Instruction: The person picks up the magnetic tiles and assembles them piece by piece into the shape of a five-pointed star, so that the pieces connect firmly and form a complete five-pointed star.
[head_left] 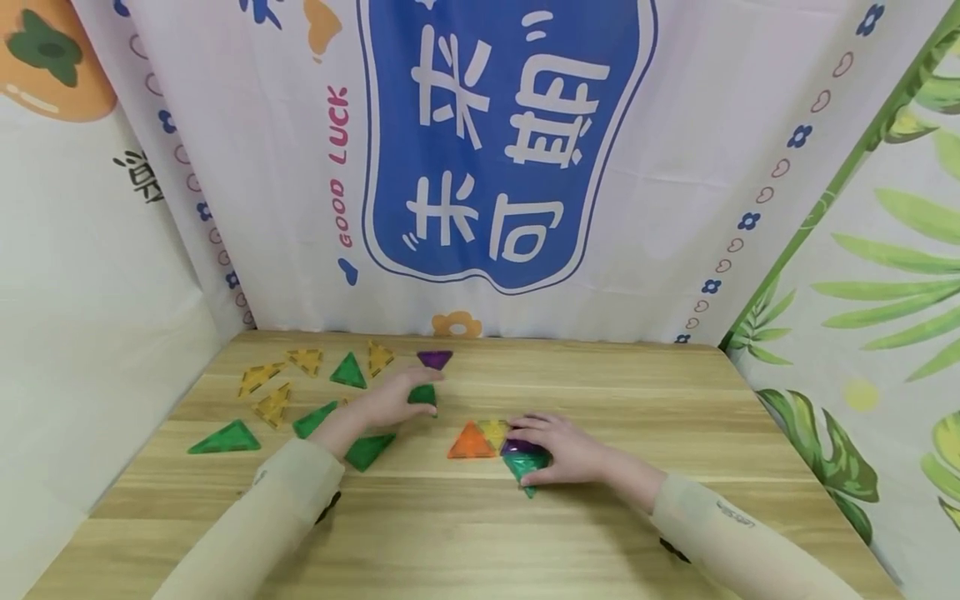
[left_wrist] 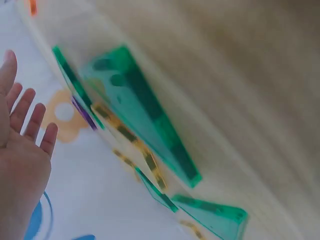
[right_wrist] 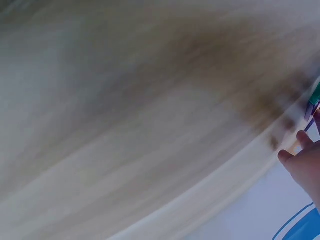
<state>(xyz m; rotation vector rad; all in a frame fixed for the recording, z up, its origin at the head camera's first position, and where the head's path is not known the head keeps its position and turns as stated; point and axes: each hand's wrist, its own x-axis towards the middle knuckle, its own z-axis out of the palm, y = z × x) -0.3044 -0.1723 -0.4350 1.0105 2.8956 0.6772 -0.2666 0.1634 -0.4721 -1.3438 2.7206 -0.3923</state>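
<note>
- L grip [head_left: 390, 402] released, fingers straight; green tile [head_left: 423, 395] by thumb & fingertips, partly hidden, long axis unclear.
- R grip [head_left: 566, 450] over teal tile [head_left: 526, 463]; can't tell if pinching.
- Orange tile [head_left: 470, 442] on bench [head_left: 465, 533] betw. grips, nearer R.

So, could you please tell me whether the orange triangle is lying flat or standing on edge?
Lying flat: in the head view, the orange triangle shows its broad face upward on the wooden table.

Head view bright; wrist views dimmer, tabletop [right_wrist: 125, 125] blurred.
</note>
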